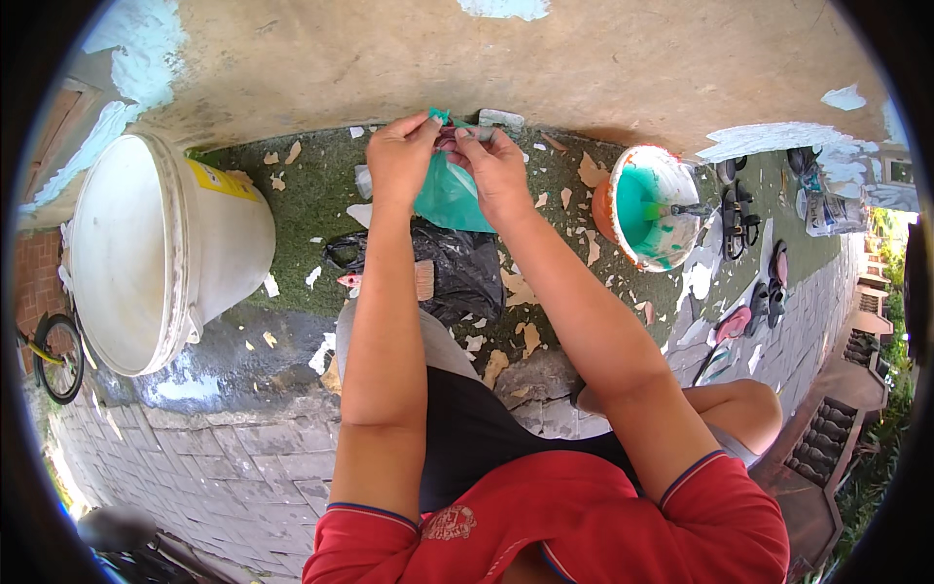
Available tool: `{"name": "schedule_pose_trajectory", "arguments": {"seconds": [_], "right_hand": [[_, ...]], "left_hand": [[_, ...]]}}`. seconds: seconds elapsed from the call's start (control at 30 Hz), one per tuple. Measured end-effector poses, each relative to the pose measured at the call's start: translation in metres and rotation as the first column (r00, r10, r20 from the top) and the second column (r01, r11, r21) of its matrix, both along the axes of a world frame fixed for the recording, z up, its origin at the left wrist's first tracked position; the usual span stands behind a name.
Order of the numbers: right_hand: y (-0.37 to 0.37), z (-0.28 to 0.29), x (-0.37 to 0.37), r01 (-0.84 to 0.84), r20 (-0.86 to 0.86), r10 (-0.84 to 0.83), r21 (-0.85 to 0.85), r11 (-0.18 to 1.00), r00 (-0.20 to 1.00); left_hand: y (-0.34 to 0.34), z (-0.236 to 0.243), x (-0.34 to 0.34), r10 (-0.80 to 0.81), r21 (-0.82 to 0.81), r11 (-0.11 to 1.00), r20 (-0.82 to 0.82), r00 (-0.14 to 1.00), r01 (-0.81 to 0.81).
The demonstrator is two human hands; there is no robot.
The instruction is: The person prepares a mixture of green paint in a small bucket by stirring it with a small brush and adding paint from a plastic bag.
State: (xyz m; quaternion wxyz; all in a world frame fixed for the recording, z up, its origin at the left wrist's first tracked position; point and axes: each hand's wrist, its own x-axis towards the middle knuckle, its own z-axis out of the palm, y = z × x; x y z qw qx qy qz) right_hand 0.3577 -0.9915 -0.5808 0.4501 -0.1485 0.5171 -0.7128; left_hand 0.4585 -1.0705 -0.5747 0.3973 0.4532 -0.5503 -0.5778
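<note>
Both arms reach forward, and a translucent green plastic bag [451, 200] hangs between my hands. My left hand [401, 161] pinches the gathered top of the bag between thumb and fingers. Close beside it, my right hand [494, 173] is also closed on the bag's top edge; a small dark reddish bit shows between the fingertips, too small to name. Below them a crumpled black plastic bag [472, 268] lies on the ground. A paintbrush [424, 280] with pale bristles rests on it, its handle partly hidden behind my left forearm.
To the right stands a bucket [605, 209] of green paint with a brush [681, 209] in it. A big white lidded pail [229, 229] is at left. Paint flakes litter the green mat [302, 200] beneath a peeling wall [389, 58]. Sandals [736, 219] lie far right.
</note>
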Motion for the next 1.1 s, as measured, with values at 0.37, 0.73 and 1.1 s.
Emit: {"name": "schedule_pose_trajectory", "arguments": {"seconds": [0.37,0.73,1.1], "right_hand": [[0.005,-0.004,0.002,-0.067,-0.367,0.089,0.073,0.995,0.926],[-0.003,-0.013,0.002,-0.042,0.11,0.019,0.217,0.975,0.994],[-0.024,-0.009,0.0,0.022,-0.391,0.126,0.353,0.935,0.912]], "left_hand": [[-0.001,-0.008,0.002,0.035,0.027,0.999,0.047,0.998,-0.037],[0.004,-0.01,0.008,0.114,0.115,0.987,0.019,0.993,-0.115],[0.006,-0.012,0.012,0.053,-0.056,0.997,0.145,0.988,-0.045]]}}
